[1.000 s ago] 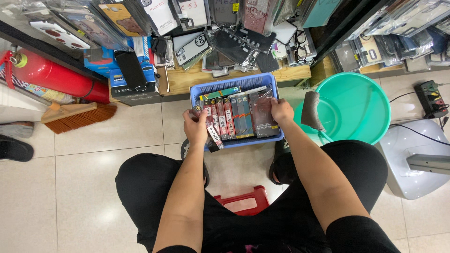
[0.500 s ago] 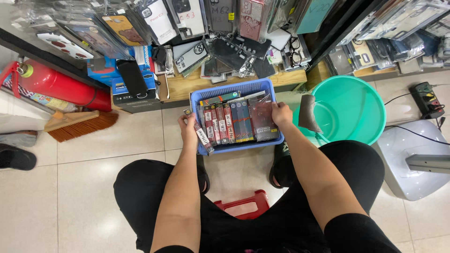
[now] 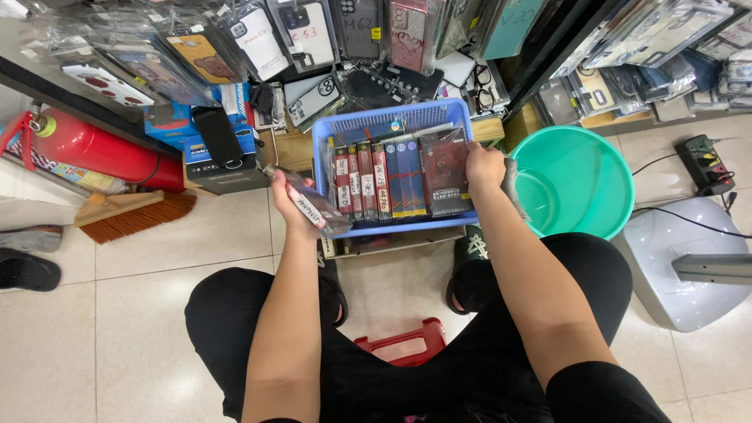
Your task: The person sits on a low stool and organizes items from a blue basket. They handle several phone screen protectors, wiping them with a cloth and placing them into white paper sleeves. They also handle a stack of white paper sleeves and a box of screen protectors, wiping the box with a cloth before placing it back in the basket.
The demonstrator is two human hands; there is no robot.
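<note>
A blue plastic basket [image 3: 392, 125] stands on the floor in front of me, filled with a row of packaged phone cases. My left hand [image 3: 294, 205] grips one clear packaged phone case [image 3: 309, 204], lifted out just left of the basket. My right hand [image 3: 484, 168] rests on the basket's right end, its fingers on a dark packaged case [image 3: 444, 172] standing in the row. I sit on a low red stool [image 3: 403, 345] with my knees apart.
A teal bucket [image 3: 576, 184] stands right of the basket. A red fire extinguisher [image 3: 98, 149] and a broom [image 3: 137, 213] lie at left. Many hanging phone cases [image 3: 313, 35] fill the display ahead. A power strip [image 3: 705, 163] and a grey fan base [image 3: 689, 266] are at right.
My left hand has pulled one packaged case out of the row and carried it left, beyond the basket's edge. The right hand stays on the basket's right end.
</note>
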